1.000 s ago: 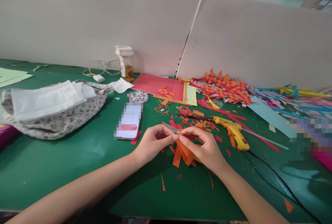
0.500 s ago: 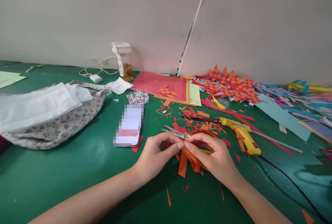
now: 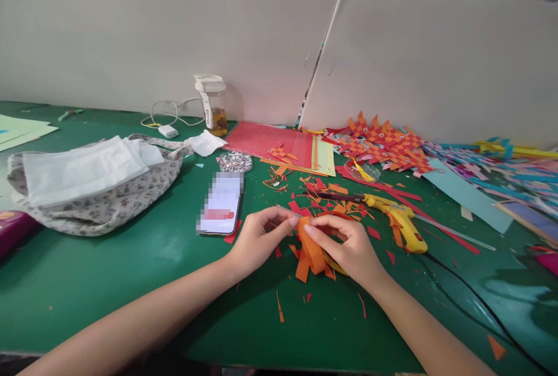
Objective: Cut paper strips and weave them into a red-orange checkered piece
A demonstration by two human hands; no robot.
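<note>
An orange paper strip is curled into a loop, its upper end between my two hands. My left hand pinches that end from the left with thumb and index finger. On the other side my right hand grips the strip, its thumb lying on the front face. Behind and below the fingers lies a pair of scissors, mostly hidden; part of a yellow handle shows. Loose orange and red paper scraps lie around and under the hands.
A yellow glue gun with a black cord lies to the right. Woven orange-red paper fish are piled behind it. Left stand a phone, a dish of beads, a drink bottle and a patterned cloth bag.
My fingertips have moved slightly apart, and the orange strip's upper end now shows between them, with its loop facing me. The view has shifted a little.
</note>
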